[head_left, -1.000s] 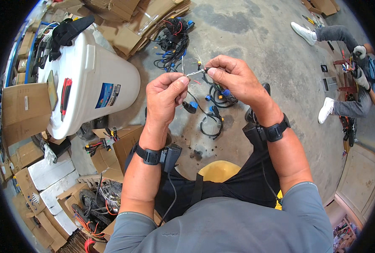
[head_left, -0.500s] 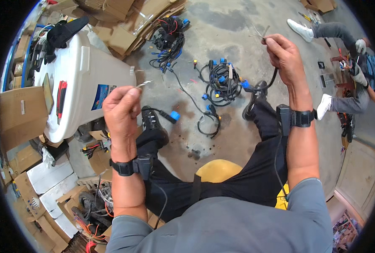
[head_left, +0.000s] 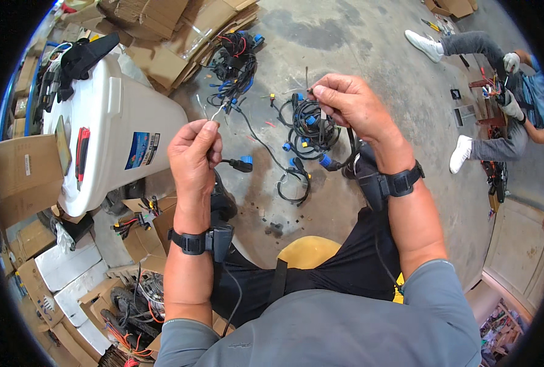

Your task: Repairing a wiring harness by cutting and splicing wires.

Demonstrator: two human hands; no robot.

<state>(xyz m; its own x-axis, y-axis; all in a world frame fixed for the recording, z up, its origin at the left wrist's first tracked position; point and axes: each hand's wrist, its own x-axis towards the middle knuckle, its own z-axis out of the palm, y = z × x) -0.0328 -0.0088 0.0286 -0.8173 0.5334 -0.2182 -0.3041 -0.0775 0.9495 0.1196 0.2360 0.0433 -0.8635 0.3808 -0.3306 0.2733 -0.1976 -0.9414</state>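
Note:
My left hand (head_left: pixel 193 150) is closed in a pinch on a black cable, with bare, splayed wire ends (head_left: pixel 218 112) sticking up past the fingertips. Below that hand, a short length of the same cable ends in a blue connector (head_left: pixel 242 164). To the right, my right hand (head_left: pixel 353 109) pinches the end of another black cable (head_left: pixel 353 145); thin wires (head_left: pixel 307 78) poke out beyond its thumb and finger. This cable hangs down toward a blue-ringed connector (head_left: pixel 328 161). A gap separates the two sets of wire ends.
Coiled black cables with blue connectors (head_left: pixel 312 125) lie on the floor, a second cable bundle (head_left: pixel 235 67) farther off. At left stands a white tub (head_left: pixel 116 122) near cardboard (head_left: pixel 162 55). Another person's gloved hand (head_left: pixel 513 105) works at far right. A yellow seat (head_left: pixel 309 251) shows between my legs.
Both hands have come closer together. My right hand has moved left and nearer with its cable, while my left hand has shifted slightly right. Both keep their pinch.

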